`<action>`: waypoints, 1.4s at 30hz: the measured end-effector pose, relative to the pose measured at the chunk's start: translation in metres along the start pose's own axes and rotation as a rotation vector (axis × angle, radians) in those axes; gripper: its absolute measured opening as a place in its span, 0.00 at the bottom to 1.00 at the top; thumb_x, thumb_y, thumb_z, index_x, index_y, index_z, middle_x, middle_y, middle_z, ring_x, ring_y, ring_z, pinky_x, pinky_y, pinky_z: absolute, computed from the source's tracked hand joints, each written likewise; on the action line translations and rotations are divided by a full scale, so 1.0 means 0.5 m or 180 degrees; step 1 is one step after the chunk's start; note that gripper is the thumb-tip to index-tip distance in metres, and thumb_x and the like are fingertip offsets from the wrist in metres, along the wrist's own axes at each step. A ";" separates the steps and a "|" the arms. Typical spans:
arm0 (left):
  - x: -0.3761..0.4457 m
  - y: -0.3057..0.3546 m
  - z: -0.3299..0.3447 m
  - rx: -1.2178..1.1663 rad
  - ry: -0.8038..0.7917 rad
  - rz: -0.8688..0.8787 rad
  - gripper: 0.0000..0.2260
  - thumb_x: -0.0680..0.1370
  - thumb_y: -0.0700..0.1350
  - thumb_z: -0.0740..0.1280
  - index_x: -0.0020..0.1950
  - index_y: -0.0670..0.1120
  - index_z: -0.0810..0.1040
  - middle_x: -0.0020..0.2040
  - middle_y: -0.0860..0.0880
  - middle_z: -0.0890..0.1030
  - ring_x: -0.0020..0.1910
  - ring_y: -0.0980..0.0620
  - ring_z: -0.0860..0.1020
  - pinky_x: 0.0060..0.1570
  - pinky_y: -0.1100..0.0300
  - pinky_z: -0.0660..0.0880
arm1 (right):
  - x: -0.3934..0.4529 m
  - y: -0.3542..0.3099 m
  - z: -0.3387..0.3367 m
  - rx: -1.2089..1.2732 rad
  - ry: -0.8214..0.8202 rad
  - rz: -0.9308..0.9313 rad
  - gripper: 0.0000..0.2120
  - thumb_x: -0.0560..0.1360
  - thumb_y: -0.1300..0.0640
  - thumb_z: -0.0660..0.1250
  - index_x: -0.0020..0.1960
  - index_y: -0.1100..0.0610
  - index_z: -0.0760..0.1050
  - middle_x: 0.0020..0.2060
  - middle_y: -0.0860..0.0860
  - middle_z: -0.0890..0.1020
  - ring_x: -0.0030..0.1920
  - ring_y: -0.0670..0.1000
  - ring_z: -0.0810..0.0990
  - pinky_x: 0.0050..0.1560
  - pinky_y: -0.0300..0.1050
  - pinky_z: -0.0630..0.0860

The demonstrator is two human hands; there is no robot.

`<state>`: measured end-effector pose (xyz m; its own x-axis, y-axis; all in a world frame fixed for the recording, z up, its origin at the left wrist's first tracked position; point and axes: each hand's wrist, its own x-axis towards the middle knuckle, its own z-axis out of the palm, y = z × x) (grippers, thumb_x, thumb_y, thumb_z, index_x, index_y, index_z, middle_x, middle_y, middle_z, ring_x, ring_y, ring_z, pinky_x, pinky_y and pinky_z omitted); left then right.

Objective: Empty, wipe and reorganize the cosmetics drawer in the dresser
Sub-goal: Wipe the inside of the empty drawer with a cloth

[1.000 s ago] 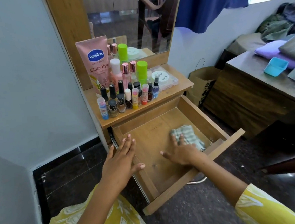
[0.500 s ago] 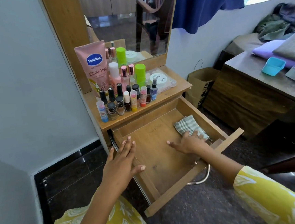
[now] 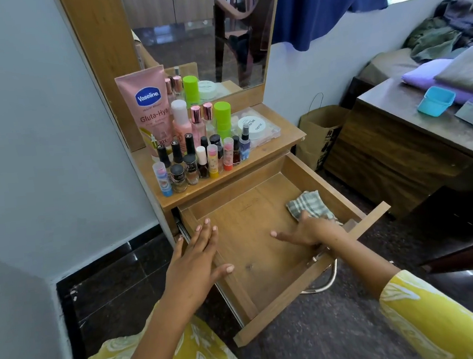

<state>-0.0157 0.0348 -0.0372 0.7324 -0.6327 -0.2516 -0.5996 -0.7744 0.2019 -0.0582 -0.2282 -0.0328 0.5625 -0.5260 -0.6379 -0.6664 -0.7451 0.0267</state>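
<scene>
In the pulled-out drawer, where your right hand presses the checked cloth flat-fingered near the right wall, sweep it into every corner while your open left hand steadies the left rim.

One open wooden drawer holds one checked cloth. Two hands are in view: the left hand and the right hand. On the dresser top stands one pink Vaseline tube, one lime-green capped container, one pink bottle with a white cap, two rose-gold capped bottles, and one clear flat box. The small nail-polish bottles and lip-balm sticks in front number roughly fifteen; overlap prevents an exact count.
</scene>
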 end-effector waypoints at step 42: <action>-0.002 0.002 0.000 0.0044 0.0024 0.0013 0.35 0.78 0.63 0.51 0.75 0.52 0.34 0.71 0.53 0.27 0.73 0.55 0.33 0.72 0.50 0.37 | 0.017 -0.011 0.008 0.0267 -0.0219 0.0082 0.64 0.56 0.17 0.54 0.73 0.51 0.26 0.74 0.66 0.37 0.74 0.70 0.46 0.74 0.64 0.50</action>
<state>-0.0170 0.0349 -0.0368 0.7323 -0.6358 -0.2437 -0.6069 -0.7718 0.1897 -0.0515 -0.2270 -0.0414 0.5116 -0.5131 -0.6892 -0.7206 -0.6931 -0.0189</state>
